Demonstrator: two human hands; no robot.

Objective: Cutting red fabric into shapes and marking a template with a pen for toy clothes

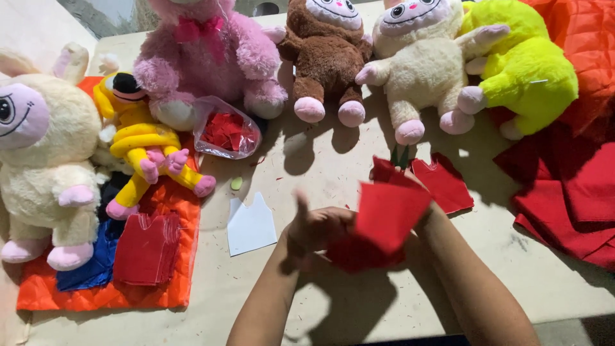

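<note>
Red felt, cut into a flat, roughly square piece (pixel 387 214), is held up over the pale table (pixel 359 301) near the middle of the view, tilted so that its upper corner points away toward the toys; a long axis cannot be told. It is pinched by the left hand (pixel 314 230) at its lower left side, thumb raised, while the right hand (pixel 416 192) is mostly hidden behind the fabric, so its grip cannot be told. Green scissor tips (pixel 400 156) are seen just above the felt. A clear plastic bag of red scraps (pixel 225 131) lies crumpled on the table beside a fluffy pink plush toy (pixel 205 57). A white paper template (pixel 251 225), notched at its top, is laid flat left of the hands. A stack of cut red felt shapes (pixel 148 248) rests on an orange quilted cloth (pixel 128 295), next to a yellow plush figure (pixel 144 150) and a cream plush toy (pixel 45 166). Brown (pixel 327 57), cream (pixel 419 70) and neon yellow-green (pixel 525 70) plush toys are lined up along the far edge. More red cut pieces (pixel 445 182) lie just beyond the hands, and folded red cloth (pixel 570 192) is heaped at the right.
</note>
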